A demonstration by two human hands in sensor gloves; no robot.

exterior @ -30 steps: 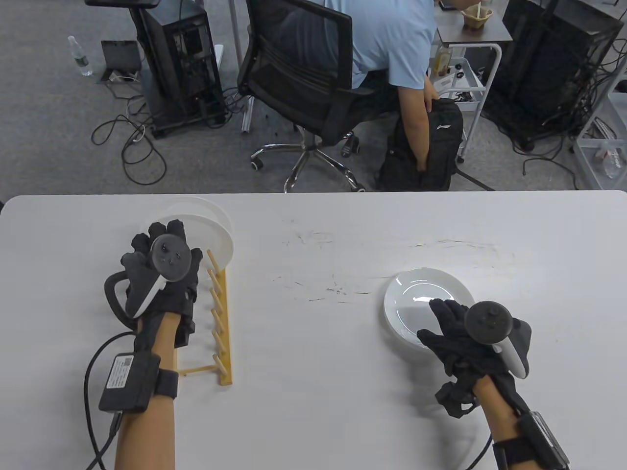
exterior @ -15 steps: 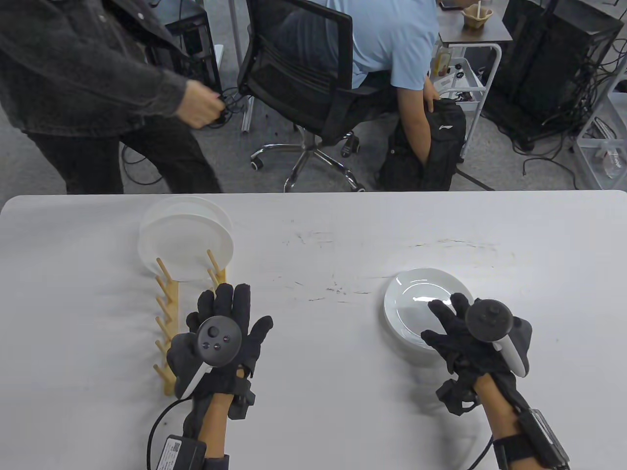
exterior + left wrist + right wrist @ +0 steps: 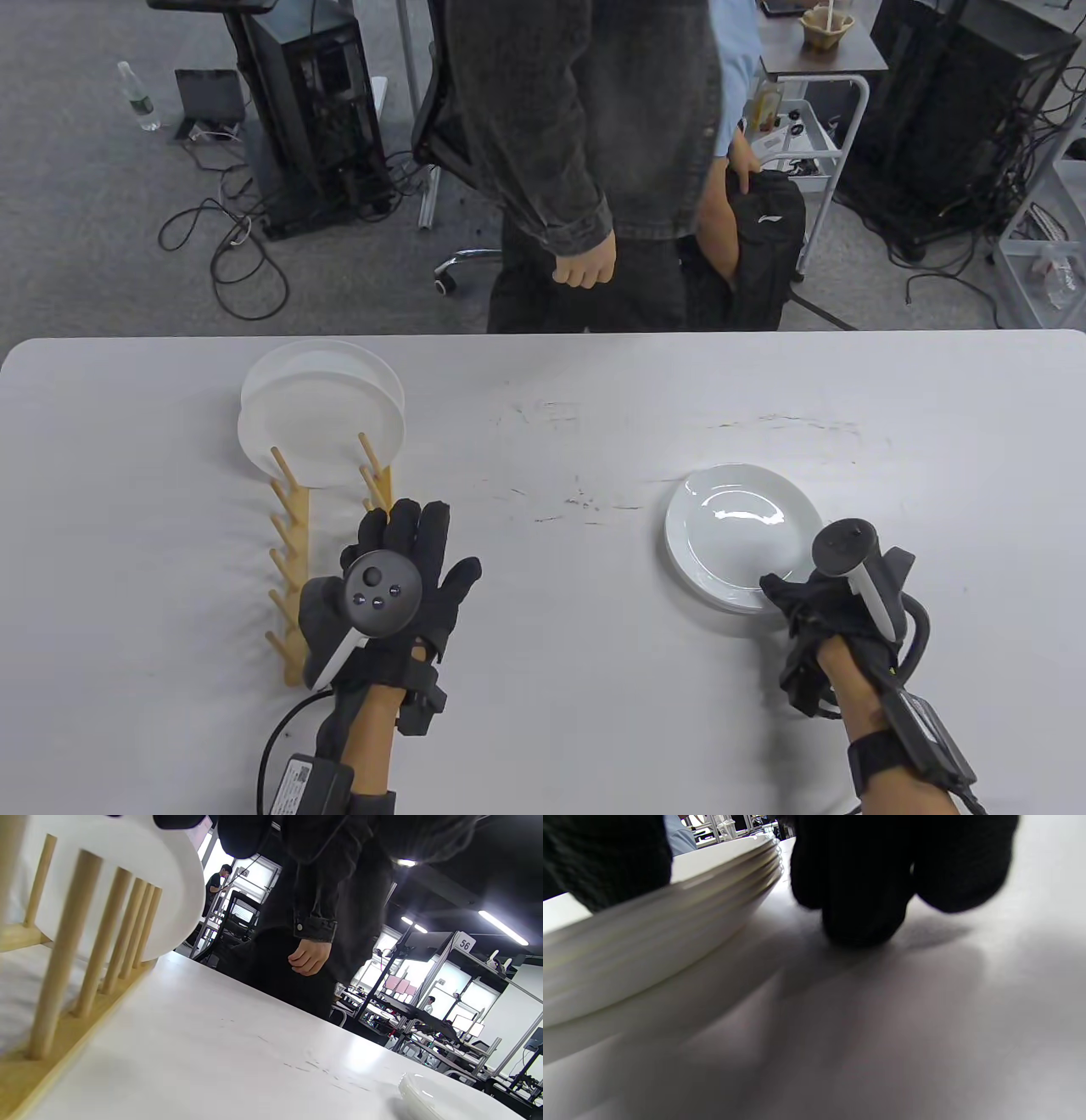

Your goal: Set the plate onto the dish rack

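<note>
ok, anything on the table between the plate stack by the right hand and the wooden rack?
Nothing lies on the white table between the stack of white round plates and the wooden peg dish rack. The gloved left hand lies beside the rack's right rail, on that path. The rack's far slots already hold white plates; nearer pegs are free.

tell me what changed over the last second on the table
The left hand let go of the racked plates and drew back toward the near edge, open beside the dish rack. The right hand slid off the top of the plate stack to its near rim. Rack and stack stayed put.
</note>
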